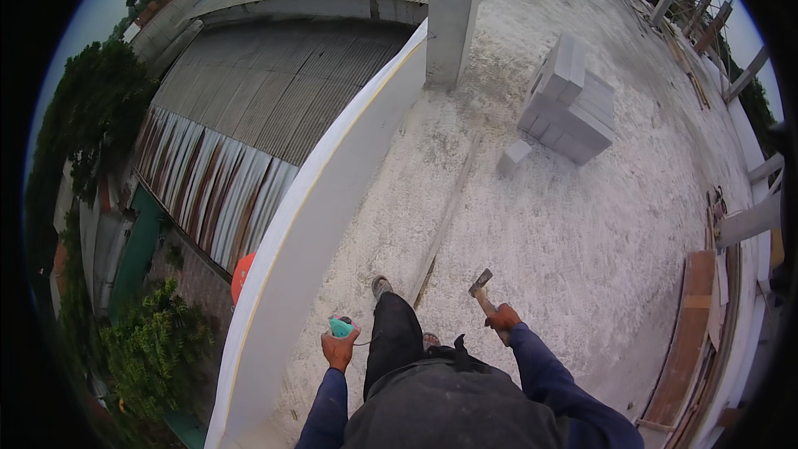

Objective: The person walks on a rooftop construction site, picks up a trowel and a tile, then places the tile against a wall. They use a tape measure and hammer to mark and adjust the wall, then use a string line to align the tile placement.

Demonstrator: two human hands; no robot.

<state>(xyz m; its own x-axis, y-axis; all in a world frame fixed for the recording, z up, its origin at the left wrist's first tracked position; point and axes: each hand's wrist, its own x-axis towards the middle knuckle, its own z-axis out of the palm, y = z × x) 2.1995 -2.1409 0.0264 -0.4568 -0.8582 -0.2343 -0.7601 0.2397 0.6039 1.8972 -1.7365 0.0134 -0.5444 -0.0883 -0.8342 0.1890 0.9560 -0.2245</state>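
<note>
Clearly, the hammer [485, 300] has open floor [598, 283] rightward, the parapet [332, 216] leftward.

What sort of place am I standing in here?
Probably a building site, on a raised level: stacked pale blocks, a hammer in your right hand, and corrugated roofs lower down beyond the edge wall.

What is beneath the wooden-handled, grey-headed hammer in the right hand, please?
Rough, whitish floor shows below and around the hammer; whatever it and the right hand cover cannot be seen.
</note>
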